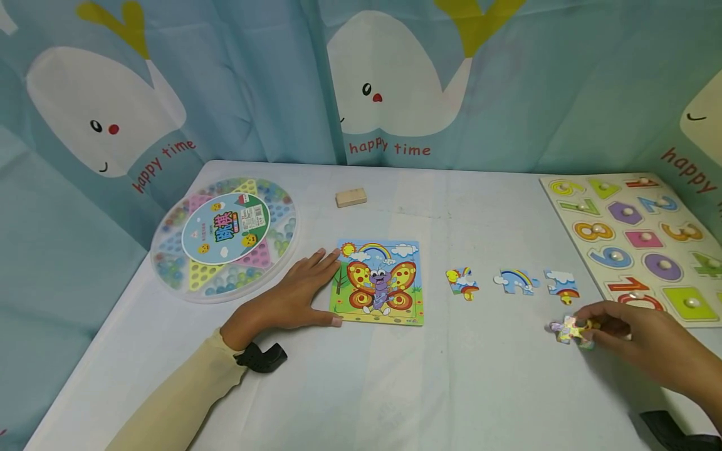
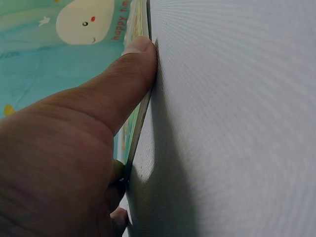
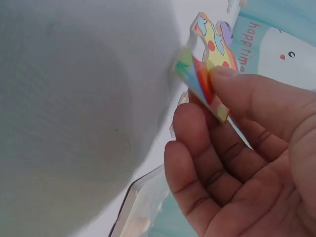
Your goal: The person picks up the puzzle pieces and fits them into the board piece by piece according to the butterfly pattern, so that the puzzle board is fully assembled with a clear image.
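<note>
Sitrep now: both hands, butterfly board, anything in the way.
Left hand against left edge of butterfly board. Right hand pinching jigsaw piece, perhaps more. Three loose pieces between butterfly board and number board. Latter, near right hand, might crowd it.

The right fingers [image 3: 190, 123] partly hide the puzzle pieces [image 3: 196, 76]; the head view's edge crops the number board [image 1: 638, 266].

A white, cloth-covered table [image 1: 496, 388] bore, at its left, a round, clear-lidded game box [image 1: 225, 235] with an oval printed label and, near its far edge, a small wooden block [image 1: 351, 198]. Near the middle lay a square butterfly puzzle [image 1: 380, 288], and to the right of it three loose puzzle pieces [image 1: 519, 279] in a row. A knobbed number-and-shape board [image 1: 650, 223] occupied the far right side.
</note>
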A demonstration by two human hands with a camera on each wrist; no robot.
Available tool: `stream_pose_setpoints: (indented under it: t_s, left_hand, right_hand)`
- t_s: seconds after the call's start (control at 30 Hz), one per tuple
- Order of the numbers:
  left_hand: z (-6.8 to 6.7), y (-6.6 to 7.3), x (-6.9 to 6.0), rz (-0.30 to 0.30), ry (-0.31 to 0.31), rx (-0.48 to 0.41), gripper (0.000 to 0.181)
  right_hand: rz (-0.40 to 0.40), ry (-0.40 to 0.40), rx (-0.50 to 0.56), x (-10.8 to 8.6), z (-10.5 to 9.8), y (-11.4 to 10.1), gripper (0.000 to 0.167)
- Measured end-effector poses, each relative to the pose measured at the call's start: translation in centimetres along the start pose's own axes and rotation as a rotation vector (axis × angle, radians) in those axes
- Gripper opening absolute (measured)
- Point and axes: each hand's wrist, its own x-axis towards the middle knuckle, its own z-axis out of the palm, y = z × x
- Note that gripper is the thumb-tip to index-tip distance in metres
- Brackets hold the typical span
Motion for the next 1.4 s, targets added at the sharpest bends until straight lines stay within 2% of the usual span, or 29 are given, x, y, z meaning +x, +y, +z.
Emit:
stream_pose_setpoints:
  t_s: [0.27, 0.37, 0.63, 0.77, 0.9, 1.0, 1.2, 1.33, 1.4]
  left_hand:
    - [0.0, 0.0, -0.1, -0.007, -0.003, -0.011, 0.106]
    - [0.0, 0.0, -0.1, -0.009, -0.003, -0.012, 0.106]
    - [0.0, 0.0, -0.1, -0.014, -0.004, -0.01, 0.106]
    - [0.0, 0.1, -0.1, -0.013, -0.004, -0.01, 0.106]
    - [0.0, 0.0, 0.0, -0.015, -0.004, -0.004, 0.107]
    - [0.0, 0.0, 0.0, -0.016, -0.006, 0.001, 0.107]
    - [0.0, 0.1, 0.1, -0.014, -0.012, 0.005, 0.107]
    - [0.0, 0.0, 0.1, -0.014, -0.014, 0.004, 0.107]
    - [0.0, 0.0, 0.0, -0.014, -0.013, 0.001, 0.107]
  right_hand:
    - [0.025, -0.032, 0.078, 0.4, -0.4, -0.7, 0.04]
    - [0.004, -0.01, 0.074, 0.7, -0.5, -0.9, 0.042]
    - [-0.005, -0.013, 0.099, 1.4, -0.5, -1.3, 0.038]
    - [-0.028, 0.008, 0.096, 1.9, -0.5, -1.9, 0.037]
    - [-0.068, 0.008, 0.165, 2.7, -0.2, -2.6, 0.037]
    - [-0.127, 0.016, 0.224, 3.2, 0.1, -3.0, 0.04]
    - [-0.222, 0.028, 0.243, 4.2, 0.6, -4.1, 0.043]
    - [-0.238, 0.018, 0.292, 4.9, 0.9, -5.2, 0.042]
    - [-0.22, 0.007, 0.338, 5.2, 0.9, -5.7, 0.042]
